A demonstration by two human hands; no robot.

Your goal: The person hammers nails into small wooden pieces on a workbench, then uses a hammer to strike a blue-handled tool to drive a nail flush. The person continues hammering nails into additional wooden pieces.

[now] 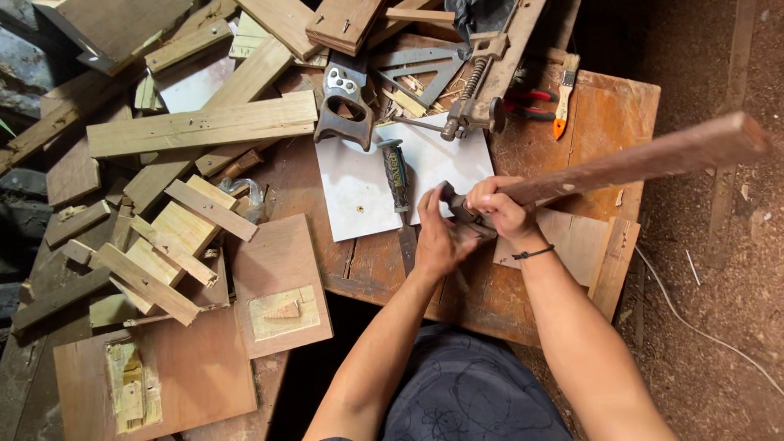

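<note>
On the wooden workbench [367, 269], both hands meet just right of a white board [359, 184]. The right hand [500, 208] has its fingers curled tight around the head end of a hammer [637, 159], whose long brown handle slants up and away to the right, above the bench. The left hand [437, 237] is cupped against the hammer's dark metal head from the left, fingers bent and touching it; whether they fully grip it cannot be told. A thin black band sits on the right wrist.

Just left of the hands, a chisel [398, 184] with a dark handle lies across the white board, its blade pointing toward the person. Above the board rest a hand saw [343, 102] with a grey handle, a metal clamp [469, 102], and red-handled pliers [527, 102]. A small brush [563, 94] with an orange tip lies near the bench's far right side. Loose wood offcuts [180, 237] are heaped to the left.
</note>
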